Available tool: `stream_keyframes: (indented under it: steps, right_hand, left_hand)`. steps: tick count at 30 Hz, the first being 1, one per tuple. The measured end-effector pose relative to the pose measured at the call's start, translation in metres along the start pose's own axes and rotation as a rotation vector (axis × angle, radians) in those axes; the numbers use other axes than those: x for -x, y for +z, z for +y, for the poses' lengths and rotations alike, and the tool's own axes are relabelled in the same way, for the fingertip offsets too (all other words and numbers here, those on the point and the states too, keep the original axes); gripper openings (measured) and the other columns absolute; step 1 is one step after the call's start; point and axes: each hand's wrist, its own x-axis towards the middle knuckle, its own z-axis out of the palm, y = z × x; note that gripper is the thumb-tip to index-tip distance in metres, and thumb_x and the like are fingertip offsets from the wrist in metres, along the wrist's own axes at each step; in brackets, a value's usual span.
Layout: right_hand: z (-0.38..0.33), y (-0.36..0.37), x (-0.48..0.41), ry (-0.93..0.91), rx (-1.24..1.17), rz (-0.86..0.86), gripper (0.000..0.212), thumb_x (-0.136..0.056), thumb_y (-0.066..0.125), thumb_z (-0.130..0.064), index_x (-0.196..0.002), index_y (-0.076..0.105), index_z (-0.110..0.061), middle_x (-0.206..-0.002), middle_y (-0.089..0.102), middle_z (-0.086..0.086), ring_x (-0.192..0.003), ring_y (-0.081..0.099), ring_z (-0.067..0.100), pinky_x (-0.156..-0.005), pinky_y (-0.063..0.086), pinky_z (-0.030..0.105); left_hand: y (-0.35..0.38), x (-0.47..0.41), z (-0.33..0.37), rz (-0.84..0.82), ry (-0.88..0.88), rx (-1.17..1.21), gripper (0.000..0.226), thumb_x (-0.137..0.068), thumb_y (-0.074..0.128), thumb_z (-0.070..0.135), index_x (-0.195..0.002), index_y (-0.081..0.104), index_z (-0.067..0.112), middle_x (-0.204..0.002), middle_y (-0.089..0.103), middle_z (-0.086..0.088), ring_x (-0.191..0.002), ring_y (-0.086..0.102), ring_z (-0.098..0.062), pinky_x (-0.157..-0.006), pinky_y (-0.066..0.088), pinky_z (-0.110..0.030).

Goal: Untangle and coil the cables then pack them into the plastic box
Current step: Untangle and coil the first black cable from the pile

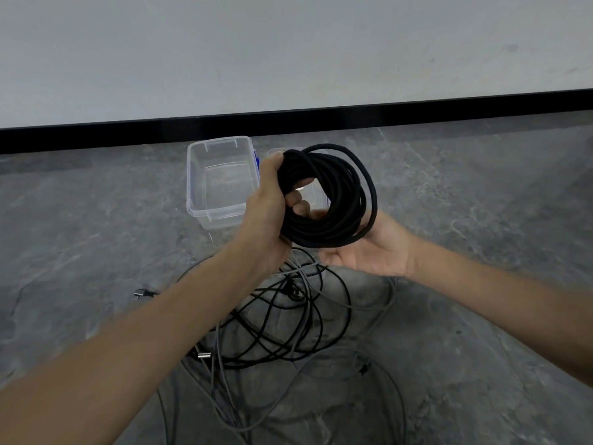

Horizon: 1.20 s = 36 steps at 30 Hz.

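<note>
Two bare forearms are reaching in from the bottom corners of the frame, one from the lower left and one from the right edge. Between them, in the lower middle, a loose tangle of thin black cables (272,319) is lying on the grey stone floor (96,220). Paler grey cables (221,380) are running through it toward the bottom edge. A small silver plug (202,355) is showing at the tangle's left side, and a dark plug (142,293) is lying apart, further left.

Above the tangle, at the centre of the frame, the left hand (266,207) is gripping a thick black cable coil (321,226). Its fingers are curling through the middle of the ring and its thumb is pressing over the top. The coil is being held upright in the air, several loops thick. The right hand (369,248) is lying palm up and relaxed beneath the coil, fingers loosely extended, cradling its lower edge without closing on it.

Just beyond the left hand, a clear plastic box (192,187) is sitting open on the floor, with a blue clip (255,159) on its right side. Beside it, mostly hidden behind the coil, a second clear plastic piece (275,151) is lying flat; whether it is the lid cannot be told.

Further back, a black skirting strip (321,115) is crossing the frame, and a plain white wall (288,43) is filling the top
</note>
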Motion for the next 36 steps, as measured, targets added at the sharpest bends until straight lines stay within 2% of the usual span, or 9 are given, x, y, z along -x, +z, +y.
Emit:
stream_keyframes:
  steps: [4, 7, 10, 16, 20, 24, 28, 31, 36]
  right_hand:
    - [0.002, -0.010, 0.003, -0.064, -0.171, 0.036, 0.037, -0.095, 0.029, -0.012, -0.113, 0.060, -0.004, -0.119, 0.052, 0.010, -0.106, 0.050, 0.022, -0.088, 0.054, 0.038]
    - [0.000, -0.014, 0.005, -0.156, -0.207, 0.160, 0.024, -0.087, 0.047, -0.017, -0.105, 0.061, -0.007, -0.101, 0.059, 0.005, -0.096, 0.057, 0.019, -0.091, 0.051, 0.034]
    - [-0.007, -0.017, 0.002, -0.220, -0.079, 0.312, 0.031, -0.074, 0.068, -0.015, -0.105, 0.062, -0.009, -0.084, 0.057, 0.000, -0.078, 0.051, 0.014, -0.073, 0.051, 0.026]
    - [-0.007, -0.001, 0.010, -0.626, 0.520, 0.699, 0.039, -0.094, 0.052, 0.002, -0.125, 0.053, -0.022, -0.084, 0.073, 0.003, -0.064, 0.055, 0.006, -0.063, 0.043, 0.020]
    - [-0.003, 0.013, 0.011, -0.786, 0.812, 0.608, 0.028, -0.102, 0.043, -0.013, -0.125, 0.059, -0.016, -0.081, 0.064, 0.007, -0.065, 0.054, 0.005, -0.065, 0.047, 0.024]
    - [-0.001, 0.025, 0.014, -0.770, 1.079, 0.438, 0.024, -0.099, 0.047, -0.035, -0.104, 0.070, -0.033, -0.087, 0.067, 0.016, -0.068, 0.055, 0.037, -0.060, 0.047, 0.048]
    - [-0.004, 0.037, 0.017, -0.766, 1.127, 0.352, 0.036, -0.096, 0.049, -0.037, -0.079, 0.069, -0.012, -0.076, 0.065, 0.017, -0.074, 0.059, 0.040, -0.073, 0.047, 0.057]
    - [-0.005, 0.036, 0.022, -0.771, 1.099, 0.354, 0.044, -0.095, 0.049, -0.035, -0.070, 0.059, 0.000, -0.065, 0.046, 0.027, -0.062, 0.045, 0.039, -0.063, 0.044, 0.051]
    - [-0.001, 0.032, 0.022, -0.698, 1.221, 0.402, 0.056, -0.096, 0.047, -0.038, -0.063, 0.046, 0.008, -0.056, 0.035, 0.021, -0.052, 0.031, 0.028, -0.051, 0.028, 0.036]
  left_hand:
    - [-0.002, 0.000, -0.001, -0.004, -0.010, 0.005, 0.047, -0.093, 0.047, 0.052, -0.088, 0.066, 0.009, -0.053, 0.032, 0.007, -0.044, 0.035, -0.006, -0.046, 0.041, -0.020]
    - [-0.003, 0.000, -0.004, 0.018, -0.014, -0.036, 0.043, -0.092, 0.049, 0.050, -0.080, 0.068, 0.013, -0.060, 0.035, 0.004, -0.042, 0.036, -0.007, -0.050, 0.039, -0.021]
    - [-0.007, -0.001, -0.009, 0.058, 0.003, -0.083, 0.038, -0.092, 0.052, 0.045, -0.078, 0.069, 0.014, -0.073, 0.041, -0.003, -0.043, 0.038, -0.008, -0.048, 0.038, -0.021]
    - [-0.019, -0.006, -0.012, 0.277, 0.004, -0.106, 0.036, -0.090, 0.058, 0.041, -0.087, 0.069, 0.007, -0.054, 0.039, 0.002, -0.044, 0.042, -0.010, -0.050, 0.041, -0.024]
    - [-0.023, -0.008, -0.014, 0.335, 0.017, -0.109, 0.034, -0.090, 0.059, 0.039, -0.089, 0.069, 0.006, -0.050, 0.041, 0.004, -0.043, 0.043, -0.009, -0.044, 0.041, -0.019]
    - [-0.024, -0.007, -0.010, 0.329, 0.026, -0.060, 0.032, -0.091, 0.058, 0.036, -0.086, 0.066, 0.006, -0.057, 0.041, 0.002, -0.041, 0.041, -0.007, -0.041, 0.040, -0.015]
    - [-0.029, -0.009, -0.007, 0.335, 0.037, -0.096, 0.032, -0.091, 0.058, 0.038, -0.083, 0.064, 0.009, -0.053, 0.041, 0.003, -0.040, 0.041, -0.007, -0.040, 0.038, -0.015]
    - [-0.037, -0.011, -0.002, 0.361, 0.041, -0.142, 0.031, -0.088, 0.060, 0.039, -0.082, 0.063, 0.010, -0.059, 0.047, 0.001, -0.039, 0.041, -0.007, -0.040, 0.038, -0.016]
    - [-0.039, -0.014, 0.003, 0.361, 0.076, -0.164, 0.029, -0.088, 0.061, 0.037, -0.078, 0.064, 0.010, -0.079, 0.057, -0.007, -0.036, 0.040, -0.006, -0.041, 0.037, -0.016]
